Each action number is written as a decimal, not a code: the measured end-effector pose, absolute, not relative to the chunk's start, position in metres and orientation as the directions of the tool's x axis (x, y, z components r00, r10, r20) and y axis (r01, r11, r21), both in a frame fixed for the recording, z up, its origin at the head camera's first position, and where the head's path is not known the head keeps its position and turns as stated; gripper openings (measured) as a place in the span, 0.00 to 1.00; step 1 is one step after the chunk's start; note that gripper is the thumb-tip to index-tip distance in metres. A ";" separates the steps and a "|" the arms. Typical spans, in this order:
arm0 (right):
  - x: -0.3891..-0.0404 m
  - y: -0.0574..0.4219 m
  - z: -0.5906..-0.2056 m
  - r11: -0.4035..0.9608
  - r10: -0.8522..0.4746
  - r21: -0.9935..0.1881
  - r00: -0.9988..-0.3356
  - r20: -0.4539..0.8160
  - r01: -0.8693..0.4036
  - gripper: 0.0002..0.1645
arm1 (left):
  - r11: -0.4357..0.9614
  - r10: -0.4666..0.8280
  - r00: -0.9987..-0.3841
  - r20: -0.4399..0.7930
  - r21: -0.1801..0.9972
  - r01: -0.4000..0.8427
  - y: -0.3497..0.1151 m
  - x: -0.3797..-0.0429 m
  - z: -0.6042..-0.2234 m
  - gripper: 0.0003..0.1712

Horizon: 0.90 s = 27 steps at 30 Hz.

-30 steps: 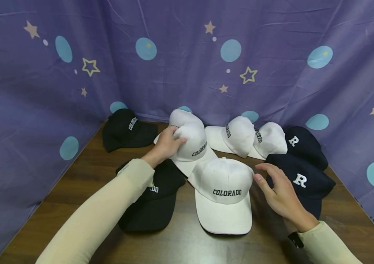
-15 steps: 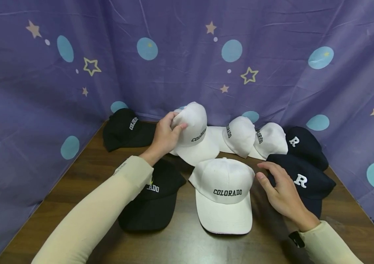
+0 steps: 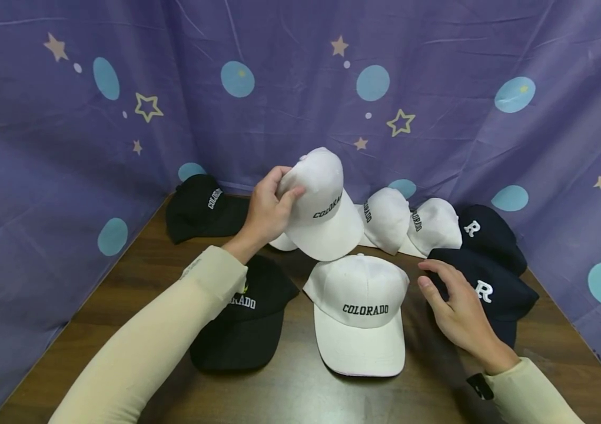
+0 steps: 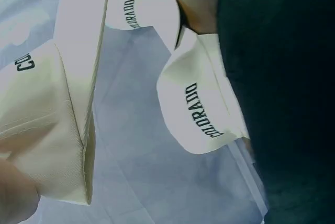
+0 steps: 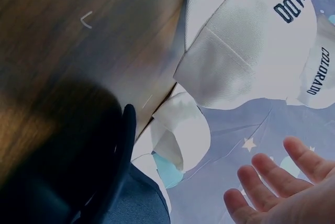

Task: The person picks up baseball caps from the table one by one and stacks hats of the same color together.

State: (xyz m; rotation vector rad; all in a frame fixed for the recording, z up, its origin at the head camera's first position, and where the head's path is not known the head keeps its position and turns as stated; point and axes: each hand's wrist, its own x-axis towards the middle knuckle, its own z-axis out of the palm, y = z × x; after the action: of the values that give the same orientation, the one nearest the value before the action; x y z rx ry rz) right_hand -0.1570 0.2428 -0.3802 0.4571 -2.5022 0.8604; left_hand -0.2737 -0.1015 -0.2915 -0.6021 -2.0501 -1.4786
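Observation:
My left hand (image 3: 267,209) pinches a white COLORADO baseball cap (image 3: 313,188) by the side of its crown, thumb in front, and holds it up off the table. In the left wrist view the same cap fills the left edge. Part of another white cap's brim (image 3: 283,242) shows beneath it; the rest is hidden. A white COLORADO cap (image 3: 361,288) faces me at the front centre. Right of that cap, my right hand (image 3: 459,318) hovers with fingers spread and nothing in them, overlapping a navy R cap (image 3: 509,291). The right wrist view shows its extended fingers (image 5: 275,182).
A black cap (image 3: 242,335) lies at front left, partly under my left forearm. Another black cap (image 3: 194,212) sits at the back left corner. Two white caps (image 3: 387,212) (image 3: 435,221) and a navy cap (image 3: 493,235) line the back right. A purple curtain (image 3: 300,106) encloses the wooden table (image 3: 300,394).
My left hand has lifted the white cap off the white cap behind it, moving it up and slightly right. My right hand has shifted slightly to the right.

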 end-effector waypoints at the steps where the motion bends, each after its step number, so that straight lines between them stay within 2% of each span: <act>1: -0.157 0.243 -0.380 0.750 -0.158 -0.494 -0.843 0.514 -0.441 0.19 | 0.285 0.050 -0.757 0.651 0.718 0.635 -0.100 -0.273 -0.290 0.15; 11: -0.154 0.246 -0.381 0.735 -0.130 -0.536 -0.862 0.490 -0.416 0.19 | 0.096 0.158 -0.775 0.612 0.772 0.629 -0.087 -0.254 -0.278 0.15; 17: -0.153 0.251 -0.384 0.718 -0.113 -0.550 -0.851 0.513 -0.427 0.18 | -0.021 0.238 -0.776 0.584 0.802 0.596 -0.081 -0.245 -0.275 0.13; 23: -0.153 0.254 -0.386 0.717 -0.110 -0.556 -0.855 0.507 -0.422 0.18 | -0.120 0.353 -0.748 0.562 0.820 0.560 -0.077 -0.246 -0.283 0.13; 27: -0.153 0.255 -0.386 0.712 -0.114 -0.555 -0.850 0.514 -0.431 0.18 | -0.138 0.439 -0.714 0.545 0.827 0.546 -0.074 -0.240 -0.284 0.14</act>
State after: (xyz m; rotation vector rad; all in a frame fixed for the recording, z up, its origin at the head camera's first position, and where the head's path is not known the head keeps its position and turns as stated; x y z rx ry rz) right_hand -0.1533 0.2554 -0.3859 0.4187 -2.4706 0.9585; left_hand -0.2404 -0.0735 -0.2835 -1.1507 -2.0068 -2.0035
